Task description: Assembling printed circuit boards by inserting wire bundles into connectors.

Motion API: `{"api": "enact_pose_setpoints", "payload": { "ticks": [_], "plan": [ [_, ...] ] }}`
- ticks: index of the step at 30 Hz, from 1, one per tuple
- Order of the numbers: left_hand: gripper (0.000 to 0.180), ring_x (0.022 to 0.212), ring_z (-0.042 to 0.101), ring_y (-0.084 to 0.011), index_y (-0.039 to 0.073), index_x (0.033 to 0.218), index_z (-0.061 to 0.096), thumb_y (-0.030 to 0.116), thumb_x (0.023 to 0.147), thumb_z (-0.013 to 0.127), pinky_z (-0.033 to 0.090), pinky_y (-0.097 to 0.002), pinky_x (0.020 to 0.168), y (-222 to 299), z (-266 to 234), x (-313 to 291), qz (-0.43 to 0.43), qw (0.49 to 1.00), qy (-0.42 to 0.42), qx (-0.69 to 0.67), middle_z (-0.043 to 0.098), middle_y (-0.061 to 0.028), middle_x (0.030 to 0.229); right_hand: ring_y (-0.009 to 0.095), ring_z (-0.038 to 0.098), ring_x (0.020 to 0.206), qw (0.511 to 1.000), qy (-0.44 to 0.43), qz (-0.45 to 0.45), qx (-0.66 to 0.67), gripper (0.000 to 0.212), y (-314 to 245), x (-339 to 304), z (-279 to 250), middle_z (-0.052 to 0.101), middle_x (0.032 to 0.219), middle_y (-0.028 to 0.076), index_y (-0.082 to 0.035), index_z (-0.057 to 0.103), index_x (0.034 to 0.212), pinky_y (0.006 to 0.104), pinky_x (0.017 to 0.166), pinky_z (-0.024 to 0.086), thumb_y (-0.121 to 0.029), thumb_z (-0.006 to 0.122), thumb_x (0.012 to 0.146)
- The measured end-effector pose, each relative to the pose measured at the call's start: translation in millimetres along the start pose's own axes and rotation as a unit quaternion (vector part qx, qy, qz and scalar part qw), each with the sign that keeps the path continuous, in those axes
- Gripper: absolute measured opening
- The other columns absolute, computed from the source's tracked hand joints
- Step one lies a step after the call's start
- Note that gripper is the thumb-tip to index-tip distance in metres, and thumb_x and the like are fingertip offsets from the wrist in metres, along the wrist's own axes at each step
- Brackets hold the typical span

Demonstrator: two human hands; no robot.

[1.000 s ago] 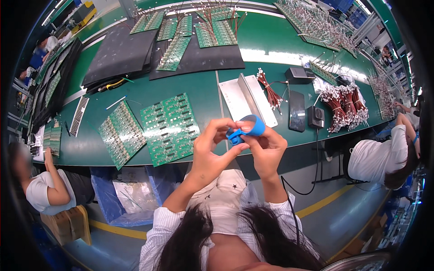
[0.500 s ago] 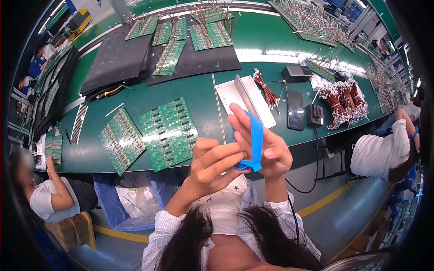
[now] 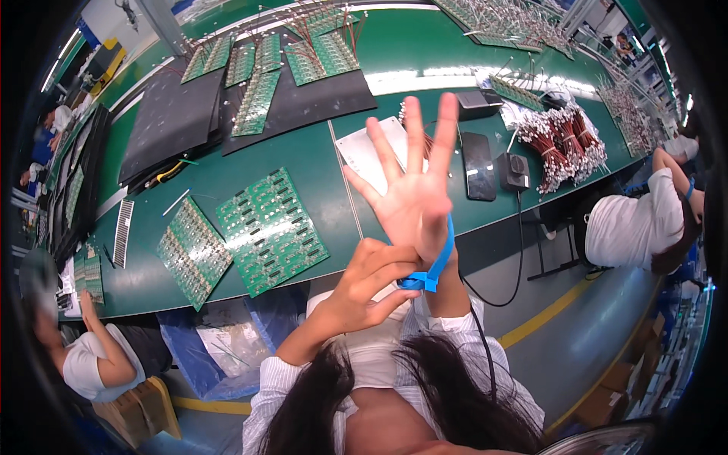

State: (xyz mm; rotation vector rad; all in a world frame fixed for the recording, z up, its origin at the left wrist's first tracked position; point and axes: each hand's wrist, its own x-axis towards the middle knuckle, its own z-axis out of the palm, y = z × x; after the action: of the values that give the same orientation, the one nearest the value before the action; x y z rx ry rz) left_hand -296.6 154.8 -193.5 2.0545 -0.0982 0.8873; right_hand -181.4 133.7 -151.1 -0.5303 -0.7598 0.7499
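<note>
- While a co-worker in a white top point(image 3: 85, 373) sat at the far left, a pale slotted strip point(image 3: 123, 233) lay on the green table point(image 3: 311, 171)
- Next came a smaller circuit board point(image 3: 195, 254) and, just beside it, a larger circuit board point(image 3: 271, 229)
- The left hand point(image 3: 368, 287) pinched the lower end of a blue strap point(image 3: 444, 255) between thumb and fingers
- That strap ran around the wrist of the right hand point(image 3: 413, 201), its far side hidden
- The right hand gripped nothing, fingers spread wide, before a white metal plate point(image 3: 362, 155)
- Farther right lay a dark phone point(image 3: 478, 167), near a small black box point(image 3: 514, 173)
- Beyond were bundled dark red wires point(image 3: 565, 148), then a seated person in white point(image 3: 622, 227)
</note>
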Motion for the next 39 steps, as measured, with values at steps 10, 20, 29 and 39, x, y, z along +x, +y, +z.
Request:
{"api": "enact_pose_setpoints", "payload": {
  "ticks": [10,20,29,39],
  "plan": [
    [0.027,0.081,0.046,-0.0222,0.004,0.091,0.056,0.014,0.067,0.065,0.035,-0.0321,0.068,-2,21,-5,0.032,0.988,-0.103,0.113,0.053,-0.0028,0.097,0.022,0.044,0.108,0.614,-0.043,-0.326,-0.718,0.026,19,38,-1,0.044,0.118,0.007,-0.014,0.06,0.089,0.0478,0.095,0.023,-0.004,0.061,0.065],
    [0.035,0.084,0.053,-0.0201,-0.002,0.097,0.05,-0.011,0.065,0.06,0.047,-0.0287,0.074,-26,40,-5,-0.125,0.951,0.274,-0.067,0.049,-0.0117,0.095,0.017,0.058,0.072,0.711,0.029,-0.343,-0.614,0.014,21,67,6,0.057,0.097,0.003,-0.01,0.06,0.08,0.0316,0.08,0.037,-0.003,0.058,0.068],
    [0.018,0.073,0.053,-0.0087,-0.004,0.094,0.051,-0.006,0.077,0.054,0.045,-0.021,0.066,-21,19,-5,-0.327,0.874,0.173,-0.313,0.053,-0.0039,0.083,0.012,0.056,0.066,0.526,0.019,-0.486,-0.698,0.021,25,79,11,0.056,0.094,0.001,-0.011,0.059,0.08,0.0361,0.084,0.034,-0.002,0.061,0.061],
    [0.015,0.06,0.048,-0.022,-0.006,0.087,0.047,0.007,0.081,0.047,0.04,-0.0308,0.06,-15,1,7,-0.313,0.934,-0.136,-0.101,0.05,-0.0154,0.071,0.014,0.055,0.065,0.509,-0.06,-0.469,-0.719,0.017,34,67,8,0.056,0.091,0.003,-0.01,0.058,0.078,0.0372,0.082,0.037,-0.005,0.06,0.062]
  ]
}}
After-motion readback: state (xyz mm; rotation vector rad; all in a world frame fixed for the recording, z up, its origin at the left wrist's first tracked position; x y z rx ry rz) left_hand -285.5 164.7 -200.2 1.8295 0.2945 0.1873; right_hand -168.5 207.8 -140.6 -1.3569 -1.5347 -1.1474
